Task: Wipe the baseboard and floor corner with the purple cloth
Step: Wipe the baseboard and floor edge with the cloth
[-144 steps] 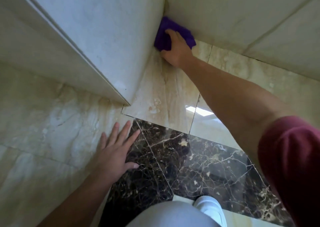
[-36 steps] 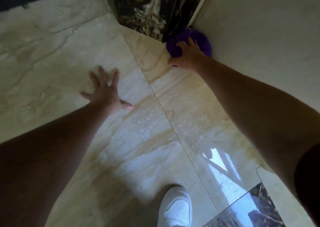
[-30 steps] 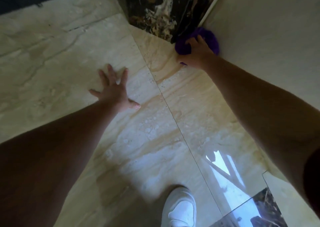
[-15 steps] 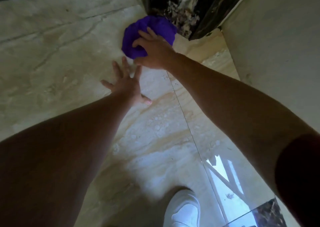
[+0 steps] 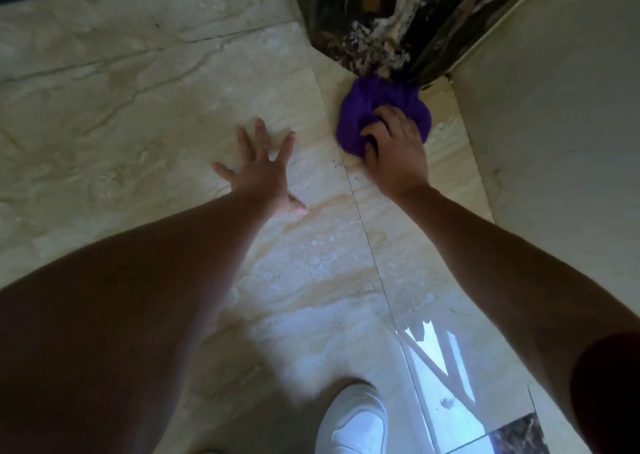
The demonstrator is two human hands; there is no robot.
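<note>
A bunched purple cloth (image 5: 367, 107) lies on the beige marble floor (image 5: 138, 114), its far edge against the foot of a dark veined marble baseboard (image 5: 374, 21). My right hand (image 5: 394, 149) presses down on the cloth's near side with fingers curled into it. Flat on the floor to the left rests my left hand (image 5: 259, 169), fingers spread, holding nothing. The cream wall (image 5: 561, 124) rises at the right, and the floor corner lies just right of the cloth.
A white shoe (image 5: 353, 422) stands at the bottom centre. A tile joint (image 5: 374, 263) runs from the cloth toward me. A dark marble inlay (image 5: 519, 436) shows at the bottom right, beside a bright window reflection (image 5: 440, 363) on the glossy floor.
My right hand slid the cloth out of the corner to the left along the dark baseboard, then back right toward the corner. My left hand stayed planted on the floor.
</note>
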